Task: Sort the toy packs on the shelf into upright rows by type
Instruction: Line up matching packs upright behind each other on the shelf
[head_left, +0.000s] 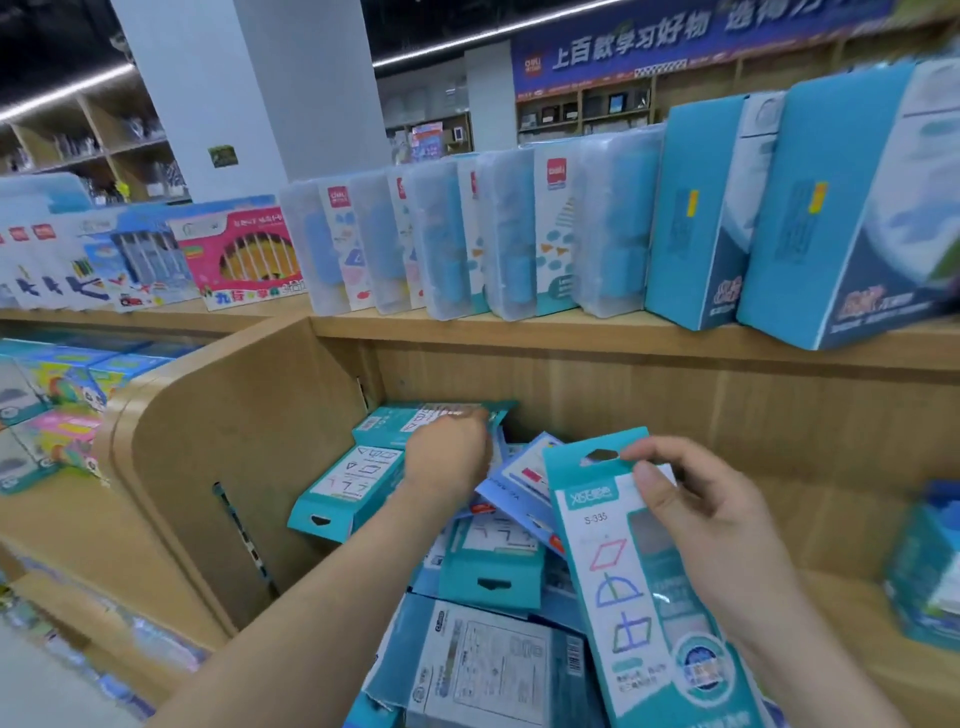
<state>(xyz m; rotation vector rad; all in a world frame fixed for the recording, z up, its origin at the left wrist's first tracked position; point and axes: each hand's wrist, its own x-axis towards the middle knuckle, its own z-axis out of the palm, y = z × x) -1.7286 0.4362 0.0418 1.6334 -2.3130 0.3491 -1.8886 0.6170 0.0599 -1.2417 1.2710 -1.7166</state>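
A jumble of teal and blue toy packs (488, 566) lies in the lower wooden shelf bin. My right hand (711, 525) pinches the hang tab of a teal pack (623, 587) printed with coloured stick shapes, lifted above the pile. My left hand (449, 457) reaches to the back left corner and grips a teal pack (410, 421) that stands against the bin's left wall. Another teal pack (348, 483) leans there just below it.
The upper shelf (519, 327) carries upright clear plastic cases (441, 244) and tall teal boxes (815, 208). A curved wooden divider (208, 431) bounds the bin on the left, with colourful boxes (57, 395) beyond. More teal packs (930, 566) sit at the right edge.
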